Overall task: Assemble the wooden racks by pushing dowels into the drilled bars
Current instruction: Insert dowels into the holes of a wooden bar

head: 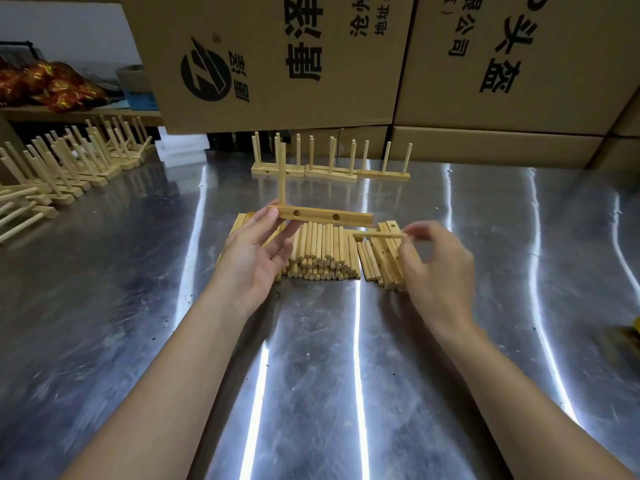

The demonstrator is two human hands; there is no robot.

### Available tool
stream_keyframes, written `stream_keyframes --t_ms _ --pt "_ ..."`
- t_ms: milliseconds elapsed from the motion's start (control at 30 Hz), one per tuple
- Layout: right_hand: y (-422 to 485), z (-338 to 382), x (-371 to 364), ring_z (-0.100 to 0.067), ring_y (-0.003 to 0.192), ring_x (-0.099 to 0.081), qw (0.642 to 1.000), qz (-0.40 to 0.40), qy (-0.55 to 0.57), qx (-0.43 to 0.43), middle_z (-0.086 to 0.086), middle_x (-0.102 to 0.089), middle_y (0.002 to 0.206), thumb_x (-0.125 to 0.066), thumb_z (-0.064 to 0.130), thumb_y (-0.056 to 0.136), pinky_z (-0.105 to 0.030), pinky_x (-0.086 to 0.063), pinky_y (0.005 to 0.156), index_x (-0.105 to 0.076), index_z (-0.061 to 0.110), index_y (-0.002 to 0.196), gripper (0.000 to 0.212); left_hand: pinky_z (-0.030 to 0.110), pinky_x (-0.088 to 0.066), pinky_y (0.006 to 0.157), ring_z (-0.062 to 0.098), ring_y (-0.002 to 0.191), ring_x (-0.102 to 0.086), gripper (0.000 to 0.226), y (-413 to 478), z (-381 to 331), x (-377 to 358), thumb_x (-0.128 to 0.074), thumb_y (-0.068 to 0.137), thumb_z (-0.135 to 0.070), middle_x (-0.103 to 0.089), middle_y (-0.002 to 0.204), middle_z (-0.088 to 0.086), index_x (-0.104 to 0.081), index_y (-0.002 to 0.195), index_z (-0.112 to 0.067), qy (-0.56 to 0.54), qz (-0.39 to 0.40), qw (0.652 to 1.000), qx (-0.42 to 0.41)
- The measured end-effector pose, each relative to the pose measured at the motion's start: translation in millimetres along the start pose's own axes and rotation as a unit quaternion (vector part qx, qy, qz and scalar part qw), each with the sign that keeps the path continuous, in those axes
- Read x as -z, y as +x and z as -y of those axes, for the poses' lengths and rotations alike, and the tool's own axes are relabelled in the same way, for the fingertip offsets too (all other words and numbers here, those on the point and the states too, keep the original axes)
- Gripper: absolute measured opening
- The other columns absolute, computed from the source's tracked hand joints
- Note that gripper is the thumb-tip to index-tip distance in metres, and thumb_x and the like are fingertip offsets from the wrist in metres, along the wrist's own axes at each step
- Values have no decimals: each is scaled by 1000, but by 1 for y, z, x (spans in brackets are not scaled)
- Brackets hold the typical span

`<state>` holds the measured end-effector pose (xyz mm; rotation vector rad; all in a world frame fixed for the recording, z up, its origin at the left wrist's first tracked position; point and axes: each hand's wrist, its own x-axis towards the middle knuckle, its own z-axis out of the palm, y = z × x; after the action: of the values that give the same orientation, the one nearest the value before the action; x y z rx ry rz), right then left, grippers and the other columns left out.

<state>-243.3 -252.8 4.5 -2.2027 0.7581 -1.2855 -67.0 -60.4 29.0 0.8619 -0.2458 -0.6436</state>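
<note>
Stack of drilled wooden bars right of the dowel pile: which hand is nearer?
Right. The right hand hovers over that stack of drilled bars; the left hand is across the dowel pile.

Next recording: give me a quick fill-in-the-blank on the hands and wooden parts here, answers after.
The left hand holds a drilled bar with ____ dowel standing upright in it.
The bar's side facing the camera shows ____ empty holes.
The right hand pinches a loose dowel lying roughly ____.
Answers: one; two; horizontal.
</note>
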Motion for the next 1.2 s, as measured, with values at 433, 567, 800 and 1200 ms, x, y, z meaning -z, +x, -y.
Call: stream_keyframes --t_ms 433,567,800,1200 --pt "6 17 16 -11 70 -65 920 82 376 -78 -6 -80 101 -64 8 104 -20 -52 56 -71 17 113 15 19 -47 45 6 60 -55 34 -2 5 -17 -45 114 -28 -67 89 2 -67 128 -7 -58 9 994 95" --pt "3 21 16 -13 70 -64 928 94 357 -47 -3 -77 96 -66 7 103 -19 -53 61 -72 21 110 17 20 -47 45 8 63 -56 36 -5 9 -20 -46 114 -29 -65 92 3 -64 135 -6 -45 6 995 94" --pt "-11 38 12 -23 79 -71 944 145 294 42 0 -77 97 -68 6 102 -40 -59 67 -72 18 112 16 23 -50 50 10 71 -62 33 -10 15 -25 -50 113 -30 -72 92 3 -78 120 -13 52 -5 998 47" --pt "-17 41 11 -21 93 -77 952 176 231 94 8 -78 99 -69 17 102 -53 -59 73 -71 22 114 14 23 -46 48 10 69 -61 34 -9 15 -23 -50 113 -30 -71 88 2 -81 107 -17 80 -36 996 19"
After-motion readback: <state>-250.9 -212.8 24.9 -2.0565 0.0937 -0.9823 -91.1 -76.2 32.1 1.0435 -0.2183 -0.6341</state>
